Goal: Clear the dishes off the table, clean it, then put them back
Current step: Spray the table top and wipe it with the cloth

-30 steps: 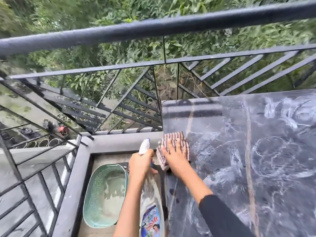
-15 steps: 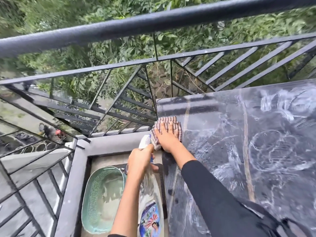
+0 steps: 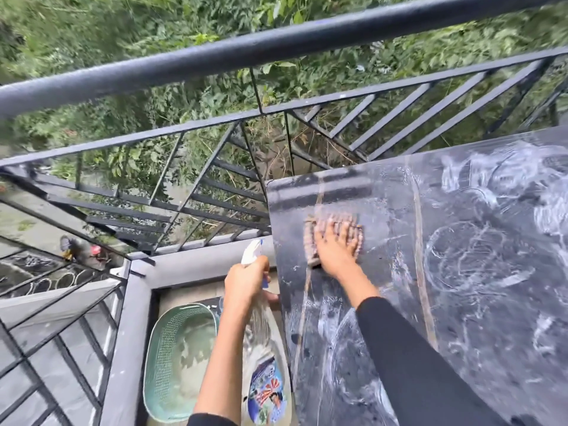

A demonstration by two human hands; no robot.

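The dark marble table [image 3: 461, 302] fills the right side, smeared with white foam swirls and bare of dishes. My right hand [image 3: 336, 247] lies flat on a striped pink cloth [image 3: 333, 229] near the table's far left corner, pressing it onto the top. My left hand [image 3: 246, 279] grips the neck of a clear spray bottle [image 3: 264, 364] with a white nozzle and a colourful label, held just off the table's left edge.
A green plastic basket [image 3: 178, 364] sits on the balcony floor left of the table. A black metal railing [image 3: 276, 47] runs around the balcony's far and left sides, with a grey ledge [image 3: 196, 259] below it. Dense greenery lies beyond.
My right hand has slid the cloth away from the table's left edge, to the right and further in. The left hand still holds the spray bottle in about the same place.
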